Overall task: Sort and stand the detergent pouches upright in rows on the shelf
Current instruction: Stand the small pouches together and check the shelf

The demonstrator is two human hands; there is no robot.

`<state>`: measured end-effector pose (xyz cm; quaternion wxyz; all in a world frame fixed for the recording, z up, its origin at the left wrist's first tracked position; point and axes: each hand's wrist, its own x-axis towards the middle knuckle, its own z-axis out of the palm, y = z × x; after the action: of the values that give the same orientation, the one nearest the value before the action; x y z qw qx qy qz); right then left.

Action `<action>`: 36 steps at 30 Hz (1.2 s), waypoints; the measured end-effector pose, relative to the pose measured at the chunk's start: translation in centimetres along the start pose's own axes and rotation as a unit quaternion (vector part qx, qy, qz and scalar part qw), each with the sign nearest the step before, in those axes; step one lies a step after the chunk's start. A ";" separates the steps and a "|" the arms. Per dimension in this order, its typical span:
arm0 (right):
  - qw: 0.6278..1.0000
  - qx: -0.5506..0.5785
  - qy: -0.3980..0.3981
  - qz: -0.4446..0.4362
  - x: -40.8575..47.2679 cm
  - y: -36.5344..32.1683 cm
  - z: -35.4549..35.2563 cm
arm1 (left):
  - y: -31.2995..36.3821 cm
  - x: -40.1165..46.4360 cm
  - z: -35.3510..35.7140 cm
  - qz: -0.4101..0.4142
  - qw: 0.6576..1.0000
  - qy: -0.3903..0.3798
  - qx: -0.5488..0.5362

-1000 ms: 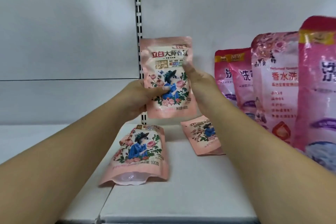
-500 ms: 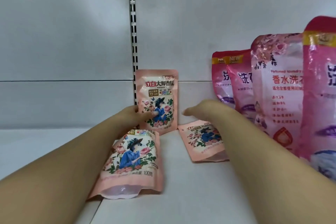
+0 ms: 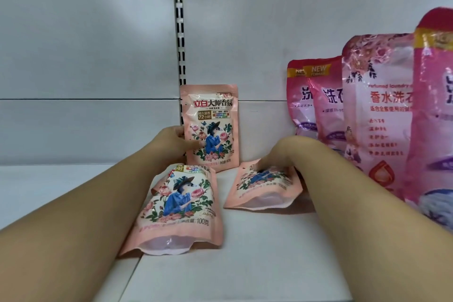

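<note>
1. Centre of frame: small peach-pink foil detergent pouch with a rose-and-figure print (image 3: 210, 127), standing upright at the back of the white metal shelf (image 3: 257, 265), against the grey back panel just beside the slotted black upright (image 3: 181, 44).
2. Left hand (image 3: 175, 141): thumb across the pouch's lower left face, remaining fingers behind its edge; pouch gripped and steadied.
3. Right hand (image 3: 277, 157): fingertips down on a second peach-pink pouch lying flat (image 3: 263, 185), right of centre; pressing or pinching cannot be told.
4. Lower centre: a third peach-pink pouch lying on its back (image 3: 175, 206), gusset toward the camera, touching the left forearm.
5. Right edge of frame: row of tall magenta-pink detergent pouches (image 3: 377, 115), upright, close to the right wrist.
6. Advice for the step in hand: base gusset to be spread flat before letting go of the standing pouch; next pouch best lifted by its top seal.
7. Room: open shelf to the left of the upright; narrow gap on the right, with a likely risk of toppling the tall row.
</note>
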<state>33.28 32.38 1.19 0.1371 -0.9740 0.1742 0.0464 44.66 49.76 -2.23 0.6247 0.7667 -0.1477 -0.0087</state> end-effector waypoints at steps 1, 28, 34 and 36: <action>0.999 0.035 -0.009 0.001 0.3 0.0 0.0 | -0.1 0.1 -0.1 -0.003 1.000 0.002 -0.002; 0.817 0.544 0.128 -0.140 1.8 0.9 -0.4 | -0.1 -0.3 -1.4 -0.063 0.993 -0.083 -0.052; 0.800 0.581 0.110 -0.105 3.6 1.1 0.7 | 1.5 -1.0 -1.9 -0.090 0.977 -0.077 0.178; 0.776 0.612 0.092 -0.119 3.8 1.4 0.9 | 2.5 -1.8 -2.5 -0.106 0.953 -0.090 0.268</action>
<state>36.35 30.15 -0.58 0.6924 -0.6970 0.0604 -0.1765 42.95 52.13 0.38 0.3756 0.9133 -0.1183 -0.1036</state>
